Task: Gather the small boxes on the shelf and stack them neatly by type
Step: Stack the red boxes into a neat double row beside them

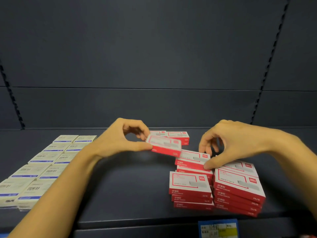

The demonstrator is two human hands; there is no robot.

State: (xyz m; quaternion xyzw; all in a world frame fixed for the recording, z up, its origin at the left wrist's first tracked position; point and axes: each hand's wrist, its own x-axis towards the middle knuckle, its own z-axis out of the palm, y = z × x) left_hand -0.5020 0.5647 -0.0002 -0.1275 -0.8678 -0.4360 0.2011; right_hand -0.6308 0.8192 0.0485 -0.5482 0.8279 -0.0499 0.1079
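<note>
A: What has the left hand [120,138] got?

B: A red box [164,146], pinched at its left end between thumb and curled fingers. It is held tilted above the shelf [128,186], centre of the frame, and it is blurred.

A: And the right hand [231,143]?

B: It is curved over the top box [193,158] of a middle red stack. The thumb is against the near edge and the fingertips are at the far edge, so the hand is closed on it from both sides.

A: Where are the other boxes?

B: Two taller red stacks [238,184] stand side by side at the lower right, and a low red pair [178,135] sits at the back. The cream and blue boxes [51,158] run in two columns down the left of the frame, well apart from the red ones.

A: Anything else?

B: A price label [217,229] on the shelf's front edge, at the bottom right. Its print is too blurred to read.
</note>
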